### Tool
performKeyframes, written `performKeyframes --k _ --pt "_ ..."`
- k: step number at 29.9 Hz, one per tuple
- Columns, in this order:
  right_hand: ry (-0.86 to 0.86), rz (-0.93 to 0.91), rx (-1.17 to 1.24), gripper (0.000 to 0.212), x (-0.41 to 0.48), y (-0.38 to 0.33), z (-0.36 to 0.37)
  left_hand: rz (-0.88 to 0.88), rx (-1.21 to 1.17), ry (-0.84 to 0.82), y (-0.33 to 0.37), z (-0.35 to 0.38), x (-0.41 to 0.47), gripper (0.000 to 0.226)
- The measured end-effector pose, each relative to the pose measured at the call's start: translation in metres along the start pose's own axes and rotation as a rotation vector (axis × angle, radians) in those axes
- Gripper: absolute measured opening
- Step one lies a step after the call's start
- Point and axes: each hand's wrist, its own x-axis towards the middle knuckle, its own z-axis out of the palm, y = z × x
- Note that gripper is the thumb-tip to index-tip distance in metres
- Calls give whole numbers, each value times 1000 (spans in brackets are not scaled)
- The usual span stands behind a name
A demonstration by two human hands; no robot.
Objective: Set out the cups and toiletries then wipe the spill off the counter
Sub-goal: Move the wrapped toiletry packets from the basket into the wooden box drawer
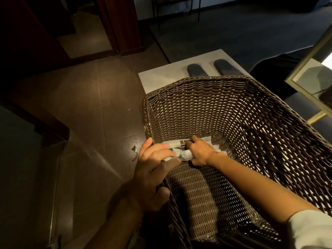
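Note:
A large brown wicker basket [251, 126] fills the right half of the view, tilted toward me. Small white toiletry packets [185, 155] lie in its lower left corner. My left hand [152, 169] grips the basket's left rim, with its fingertips curled over some of the packets. My right hand [199, 151] reaches deep inside the basket and is closed on the white packets at the bottom. How many packets there are is hidden by my fingers.
Dark brown floor tiles [86, 108] spread to the left, with a small wet spot [134, 150] beside the basket. A white mat [161, 74] carries two dark slippers [195, 70] behind the basket. A brass-framed glass piece [309, 81] stands at right.

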Motion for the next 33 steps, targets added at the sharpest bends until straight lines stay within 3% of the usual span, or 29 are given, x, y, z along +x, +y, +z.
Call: performKeyframes --k 4,13,18,21,25,29,33 --pt "-12 -78 -87 58 -1 -6 -4 -10 -14 16 0 0 0 75" --pt "129 -173 36 36 3 -6 -22 -2 -17 6 -2 0 -2 74" --pt "73 -186 30 64 8 -15 -18 3 -29 13 -2 2 0 74" --pt "-67 -166 -28 67 12 -19 -12 0 -32 2 -3 1 -2 74" --pt "-75 -113 -6 42 17 -19 -12 -4 -21 -7 -3 1 -3 74" --pt "-55 -111 27 64 13 -13 -18 -14 -31 8 -3 2 -3 75" --pt "-80 -59 65 68 10 -2 -20 -21 -36 19 -3 4 -2 75"
